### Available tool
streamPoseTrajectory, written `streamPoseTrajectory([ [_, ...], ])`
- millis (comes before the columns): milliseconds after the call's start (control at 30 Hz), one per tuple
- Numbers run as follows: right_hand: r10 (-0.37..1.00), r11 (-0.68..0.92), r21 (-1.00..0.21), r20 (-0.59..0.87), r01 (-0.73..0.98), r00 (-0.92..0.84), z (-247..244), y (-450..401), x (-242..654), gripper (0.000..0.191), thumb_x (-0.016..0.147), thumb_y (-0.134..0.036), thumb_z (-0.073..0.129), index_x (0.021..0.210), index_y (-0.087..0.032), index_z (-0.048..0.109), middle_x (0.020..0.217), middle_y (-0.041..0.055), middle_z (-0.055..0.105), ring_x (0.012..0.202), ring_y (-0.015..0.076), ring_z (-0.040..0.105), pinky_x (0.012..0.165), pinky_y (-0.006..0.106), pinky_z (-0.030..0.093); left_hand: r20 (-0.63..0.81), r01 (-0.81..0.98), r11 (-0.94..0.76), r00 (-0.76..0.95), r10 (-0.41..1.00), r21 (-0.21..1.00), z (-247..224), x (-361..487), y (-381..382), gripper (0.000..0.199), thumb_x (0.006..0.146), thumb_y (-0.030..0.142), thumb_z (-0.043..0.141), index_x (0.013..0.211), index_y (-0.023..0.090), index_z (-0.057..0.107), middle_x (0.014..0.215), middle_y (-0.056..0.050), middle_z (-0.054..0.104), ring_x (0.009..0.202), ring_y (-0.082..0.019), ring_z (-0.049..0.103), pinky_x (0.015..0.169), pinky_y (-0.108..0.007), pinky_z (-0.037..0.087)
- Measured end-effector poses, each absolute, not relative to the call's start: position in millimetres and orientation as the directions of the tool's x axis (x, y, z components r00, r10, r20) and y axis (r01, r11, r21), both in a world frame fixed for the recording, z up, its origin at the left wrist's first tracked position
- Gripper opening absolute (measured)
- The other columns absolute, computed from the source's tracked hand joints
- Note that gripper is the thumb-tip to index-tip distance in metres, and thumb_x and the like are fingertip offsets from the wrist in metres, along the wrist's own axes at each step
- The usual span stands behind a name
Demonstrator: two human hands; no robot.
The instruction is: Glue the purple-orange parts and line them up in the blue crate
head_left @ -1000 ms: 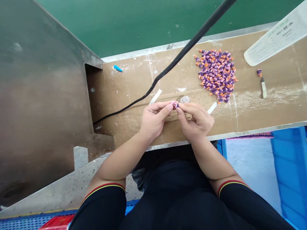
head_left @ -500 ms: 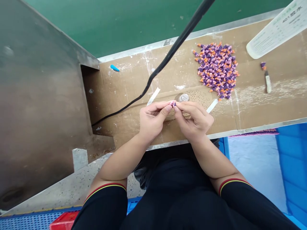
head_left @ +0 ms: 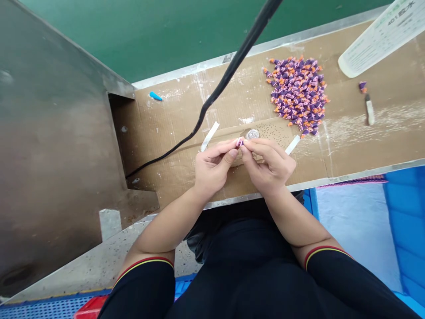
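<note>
Piece point(head_left: 239, 141), pink and purple, pinched between fingers point(head_left: 259, 148)

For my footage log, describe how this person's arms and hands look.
The left hand and right hand are ungloved, the forearms uncovered. Dark short sleeves end in red and yellow trim. No watch or bracelet shows.

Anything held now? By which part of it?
A small pink-and-purple piece, pinched at opposite sides: left grip by the pink, right grip by the purple. Exact contact too small to tell.
</note>
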State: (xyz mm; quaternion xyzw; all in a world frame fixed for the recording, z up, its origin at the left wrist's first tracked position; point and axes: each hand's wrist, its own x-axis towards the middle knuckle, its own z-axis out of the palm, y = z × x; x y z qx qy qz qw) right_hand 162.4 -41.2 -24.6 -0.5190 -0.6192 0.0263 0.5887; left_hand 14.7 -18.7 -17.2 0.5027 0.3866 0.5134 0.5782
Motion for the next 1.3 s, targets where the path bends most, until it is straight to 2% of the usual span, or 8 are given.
streamPoseTrajectory([
  [333, 0.67, 0.439, -0.625, 0.706, 0.646, 0.229, -25.0, -40.3, 162.5, 0.01, 0.106, -0.022, 0.075, 0.107, -0.029, 0.082, 0.098, 0.0032, 0.087, 0.086, 0.0214, 0.085, 0.082, 0.037, 0.075, -0.029, -0.224, 0.072, 0.191, 0.981, 0.972, -25.4, 16.1, -18.9, 0.03, 0.091, 0.059, 0.092, 0.111, 0.037, 0.09, 0.128, -0.006, 0.084, 0.124, -0.026, 0.079, 0.123, -0.051, 0.061],
  [467, 0.64, 0.484, -0.623, 0.731, 0.615, 0.237, -24.3, -38.9, 162.0, 0.012, 0.104, -0.017, 0.077, 0.108, -0.028, 0.082, 0.1, 0.0032, 0.088, 0.086, 0.0202, 0.085, 0.081, 0.034, 0.074, -0.02, -0.255, 0.07, 0.193, 0.981, 0.965, -25.6, 18.0, -19.5, 0.028, 0.091, 0.058, 0.092, 0.111, 0.039, 0.09, 0.128, -0.005, 0.084, 0.123, -0.024, 0.08, 0.122, -0.049, 0.062],
  [667, 0.659, 0.428, -0.629, 0.709, 0.649, 0.252, -27.6, -39.7, 163.3, 0.01, 0.108, -0.026, 0.073, 0.103, -0.029, 0.082, 0.096, 0.0039, 0.087, 0.085, 0.0214, 0.085, 0.081, 0.037, 0.074, -0.031, -0.265, 0.077, 0.172, 0.985, 0.961, -27.4, 21.8, -19.8, 0.031, 0.087, 0.06, 0.095, 0.107, 0.038, 0.09, 0.126, -0.005, 0.084, 0.118, -0.023, 0.08, 0.118, -0.047, 0.063],
  [800, 0.654, 0.427, -0.627, 0.712, 0.652, 0.257, -30.0, -40.3, 164.4, 0.009, 0.107, -0.026, 0.074, 0.105, -0.029, 0.082, 0.098, 0.0037, 0.087, 0.086, 0.0211, 0.085, 0.082, 0.036, 0.074, -0.014, -0.273, 0.062, 0.173, 0.985, 0.96, -28.5, 23.0, -19.2, 0.029, 0.088, 0.059, 0.094, 0.108, 0.038, 0.09, 0.128, -0.006, 0.084, 0.104, -0.018, 0.079, 0.092, -0.034, 0.067],
  [900, 0.641, 0.437, -0.61, 0.727, 0.661, 0.247, -30.7, -39.7, 162.8, 0.008, 0.106, -0.024, 0.075, 0.106, -0.029, 0.082, 0.099, 0.003, 0.088, 0.086, 0.0206, 0.086, 0.081, 0.035, 0.074, 0.024, -0.28, 0.025, 0.171, 0.985, 0.96, -30.2, 23.1, -18.1, 0.025, 0.091, 0.055, 0.093, 0.109, 0.038, 0.09, 0.128, -0.006, 0.083, 0.091, -0.013, 0.074, 0.071, -0.026, 0.06],
  [1067, 0.659, 0.458, -0.632, 0.713, 0.625, 0.24, -23.2, -40.9, 167.2, 0.01, 0.107, -0.021, 0.074, 0.107, -0.028, 0.081, 0.1, 0.0023, 0.088, 0.089, 0.0195, 0.086, 0.084, 0.035, 0.074, 0.121, -0.237, -0.077, 0.178, 0.977, 0.968, -34.5, 20.6, -15.6, 0.021, 0.097, 0.049, 0.089, 0.114, 0.037, 0.09, 0.13, -0.007, 0.082, 0.099, -0.014, 0.075, 0.089, -0.027, 0.064],
  [1167, 0.773, 0.433, -0.696, 0.614, 0.573, 0.161, -15.3, -46.6, 192.8, 0.012, 0.107, -0.019, 0.072, 0.11, -0.027, 0.081, 0.103, 0.002, 0.088, 0.091, 0.0182, 0.085, 0.084, 0.033, 0.072, 0.105, -0.217, -0.066, 0.173, 0.979, 0.974, -35.1, 17.5, -15.1, 0.029, 0.098, 0.05, 0.087, 0.124, 0.037, 0.087, 0.132, -0.007, 0.081, 0.094, -0.013, 0.073, 0.075, -0.022, 0.062],
  [1300, 0.905, 0.393, -0.707, 0.409, 0.588, -0.113, -9.1, -59.2, 246.1, 0.015, 0.103, -0.014, 0.069, 0.103, -0.025, 0.08, 0.098, 0.001, 0.085, 0.082, 0.016, 0.079, 0.07, 0.028, 0.065, 0.111, -0.214, -0.08, 0.14, 0.984, 0.974, -35.7, 13.7, -11.7, 0.029, 0.098, 0.052, 0.087, 0.12, 0.034, 0.088, 0.124, -0.008, 0.082, 0.085, -0.011, 0.069, 0.063, -0.018, 0.056],
])
